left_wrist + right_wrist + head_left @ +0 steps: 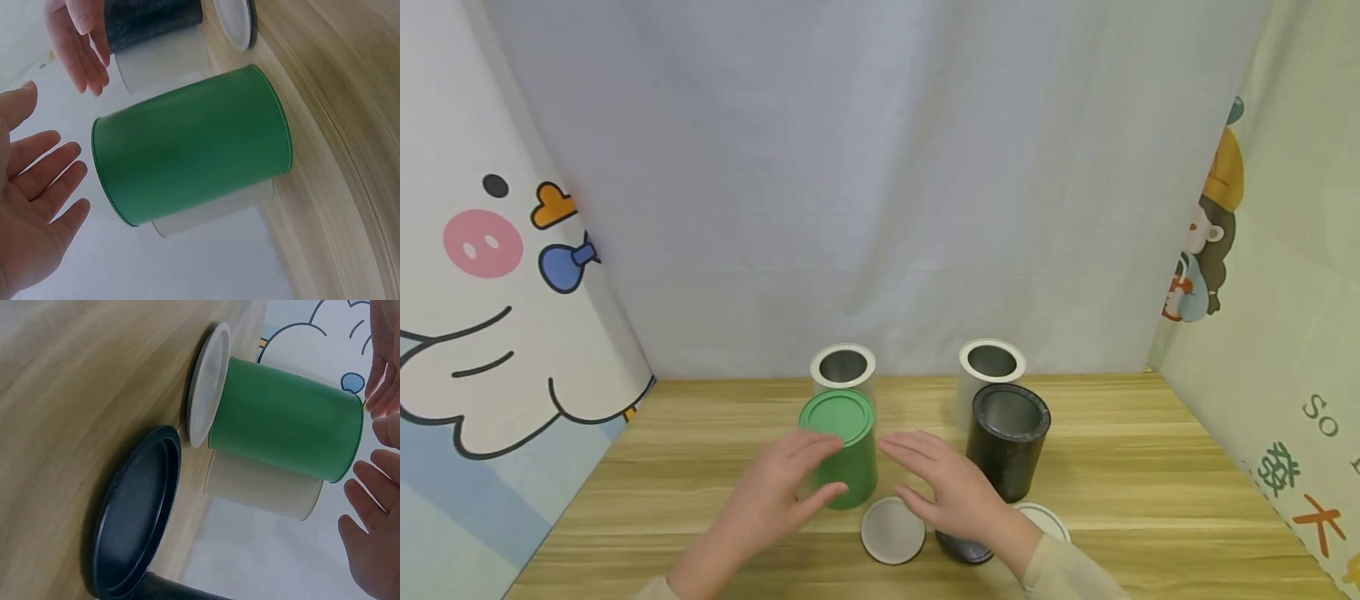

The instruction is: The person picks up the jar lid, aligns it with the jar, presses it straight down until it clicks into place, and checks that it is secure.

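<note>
A green can (850, 467) stands upright with a green lid (837, 417) on its top. My left hand (782, 483) hovers at the can's near left side with its fingers extended; in the left wrist view the left hand (37, 194) is apart from the can. My right hand (943, 487) is to the can's right, fingers extended, holding nothing. In the right wrist view the right hand (381, 525) is also clear of the green can (287, 419). A pale round lid (892, 531) lies on the table in front of the can, between the wrists.
Behind the green can stands an open white can (843, 387). To the right are an open black can (1009, 450) and another open white can (970, 392). A black lid (966, 547) and a white-rimmed lid (1051, 522) lie partly hidden by my right arm. A curtain (887, 208) hangs behind the table.
</note>
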Motion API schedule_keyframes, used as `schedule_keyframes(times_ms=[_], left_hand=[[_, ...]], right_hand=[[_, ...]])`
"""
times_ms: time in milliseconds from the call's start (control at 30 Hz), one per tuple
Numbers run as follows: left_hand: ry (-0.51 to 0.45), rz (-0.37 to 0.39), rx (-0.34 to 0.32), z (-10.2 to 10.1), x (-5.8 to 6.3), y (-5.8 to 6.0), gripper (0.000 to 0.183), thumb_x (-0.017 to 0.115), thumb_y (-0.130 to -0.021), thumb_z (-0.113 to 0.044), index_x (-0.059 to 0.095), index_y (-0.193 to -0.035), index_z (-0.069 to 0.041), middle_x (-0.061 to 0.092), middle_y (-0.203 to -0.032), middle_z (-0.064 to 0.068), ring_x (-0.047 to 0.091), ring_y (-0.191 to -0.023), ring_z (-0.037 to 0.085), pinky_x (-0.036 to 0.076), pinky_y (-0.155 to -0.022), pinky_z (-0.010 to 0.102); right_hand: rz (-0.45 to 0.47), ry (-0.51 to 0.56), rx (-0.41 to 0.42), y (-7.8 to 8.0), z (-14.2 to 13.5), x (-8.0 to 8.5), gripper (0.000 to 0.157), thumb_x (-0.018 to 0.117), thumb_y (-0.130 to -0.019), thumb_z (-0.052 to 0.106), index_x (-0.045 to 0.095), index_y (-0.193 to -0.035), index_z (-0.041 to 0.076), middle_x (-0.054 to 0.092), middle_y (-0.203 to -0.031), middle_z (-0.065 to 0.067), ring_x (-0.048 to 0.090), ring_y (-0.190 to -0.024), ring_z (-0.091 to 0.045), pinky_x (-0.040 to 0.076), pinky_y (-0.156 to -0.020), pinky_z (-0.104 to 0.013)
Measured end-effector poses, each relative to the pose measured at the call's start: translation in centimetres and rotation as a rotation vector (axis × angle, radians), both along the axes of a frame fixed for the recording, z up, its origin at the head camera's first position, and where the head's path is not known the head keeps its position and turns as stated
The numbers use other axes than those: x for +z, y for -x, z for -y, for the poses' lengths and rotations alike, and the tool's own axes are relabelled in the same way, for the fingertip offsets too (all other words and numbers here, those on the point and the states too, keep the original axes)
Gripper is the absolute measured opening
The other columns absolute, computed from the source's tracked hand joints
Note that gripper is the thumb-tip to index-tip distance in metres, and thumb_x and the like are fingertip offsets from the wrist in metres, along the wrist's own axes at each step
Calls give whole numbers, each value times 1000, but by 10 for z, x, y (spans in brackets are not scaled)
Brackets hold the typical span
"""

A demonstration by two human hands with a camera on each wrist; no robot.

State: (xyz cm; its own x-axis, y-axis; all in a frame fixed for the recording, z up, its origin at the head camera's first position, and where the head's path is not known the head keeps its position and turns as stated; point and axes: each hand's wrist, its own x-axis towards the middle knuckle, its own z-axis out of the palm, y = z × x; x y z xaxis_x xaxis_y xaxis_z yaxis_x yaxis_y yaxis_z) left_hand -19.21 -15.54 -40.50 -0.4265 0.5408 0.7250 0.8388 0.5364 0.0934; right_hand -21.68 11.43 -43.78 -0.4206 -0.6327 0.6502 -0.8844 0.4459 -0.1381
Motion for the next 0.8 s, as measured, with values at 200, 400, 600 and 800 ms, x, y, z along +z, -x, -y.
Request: schedule_keyframes(times_ms=[200, 400, 600, 800], left_hand=[[19, -35, -14, -12, -1, -9, 49, 70, -92, -41, 66, -121, -2, 67, -117, 8, 63, -107, 25, 54, -91, 40], [35, -55, -36, -23, -8, -15, 51, 71, -91, -42, 64, -124, -4, 65, -122, 7, 62, -110, 24, 52, -93, 36], [74, -3, -7, -31, -18, -22, 59, 81, -80, -38, 64, -125, -5, 65, -124, 6, 62, -113, 22, 52, -94, 33], [114, 58, 19, -37, -35, -26, 66, 87, -74, -38, 64, -126, -6, 65, -124, 7, 61, -112, 20, 56, -88, 37]], right_hand=[[32, 6, -6, -5, -10, -2, 60, 80, -81, 13, 58, -138, 8, 60, -133, -9, 54, -125, -27, 47, -102, -42], [74, 17, 5, -8, -20, -4, 60, 80, -81, 10, 58, -137, 7, 60, -133, -11, 55, -124, -29, 49, -99, -45], [128, 0, 7, -11, -28, -11, 61, 82, -79, 10, 59, -136, 7, 59, -135, -10, 54, -124, -31, 49, -99, -46], [158, -55, -3, -14, -33, -20, 57, 81, -80, 15, 61, -132, 3, 60, -133, -10, 54, -124, -31, 49, -99, -46]])
